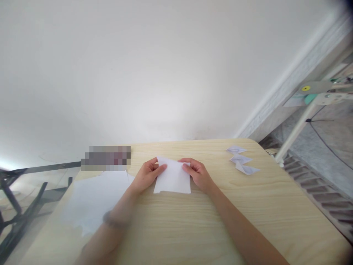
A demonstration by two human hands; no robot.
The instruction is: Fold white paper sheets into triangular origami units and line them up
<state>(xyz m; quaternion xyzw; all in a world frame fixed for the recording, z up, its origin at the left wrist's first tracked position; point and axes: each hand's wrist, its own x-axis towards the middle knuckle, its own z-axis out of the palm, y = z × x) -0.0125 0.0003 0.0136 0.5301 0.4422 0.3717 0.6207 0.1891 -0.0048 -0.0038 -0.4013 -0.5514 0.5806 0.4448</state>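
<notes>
A small white sheet of paper (173,179) is held between my two hands over the middle of the wooden table. My left hand (149,175) pinches its upper left edge, thumb on top and fingers behind. On the other side, my right hand (198,173) grips the upper right edge in the same way. The sheet's lower edge looks slightly uneven. A dark band (116,219) circles my left wrist.
Three folded white paper pieces (240,159) lie in a column at the table's right. More white sheets (91,200) are spread at the left, partly under my left forearm. Behind them is a blurred-out object (106,158). The table (171,235) meets a white wall (165,73).
</notes>
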